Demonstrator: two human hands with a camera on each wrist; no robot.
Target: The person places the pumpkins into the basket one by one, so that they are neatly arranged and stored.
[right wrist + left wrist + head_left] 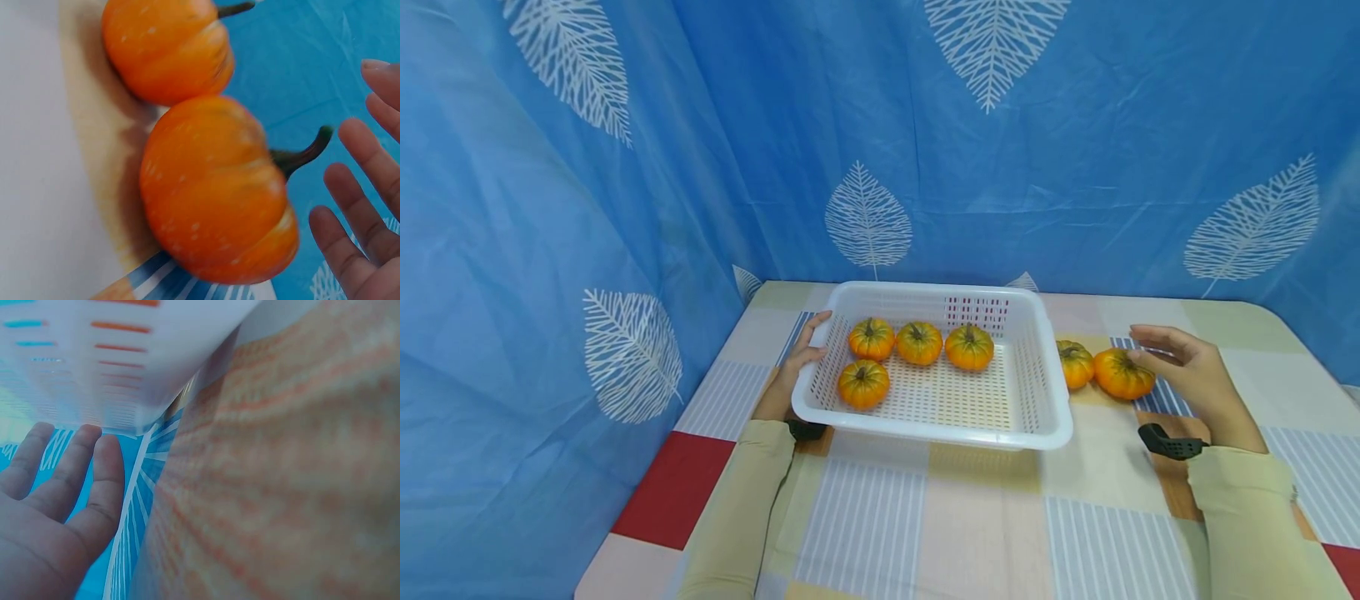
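A white plastic basket (917,429) holds several small orange pumpkins (862,384), three in a row and one nearer me. My left hand (792,371) is at the basket's left side, fingers extended; in the left wrist view the fingertips (107,450) come right up to the slotted wall. To the right of the basket, two more pumpkins sit side by side, a left one (1076,364) and a right one (1123,374). My right hand (1195,375) hovers by the right one, thumb and fingers spread. In the right wrist view its fingers are apart from that pumpkin's green stem (303,156).
A checked cloth (977,525) in pale, striped and red patches covers the table. Behind and to the left hangs a blue curtain (1075,167) with white leaf prints. A dark wrist device (1171,443) is strapped on the right wrist.
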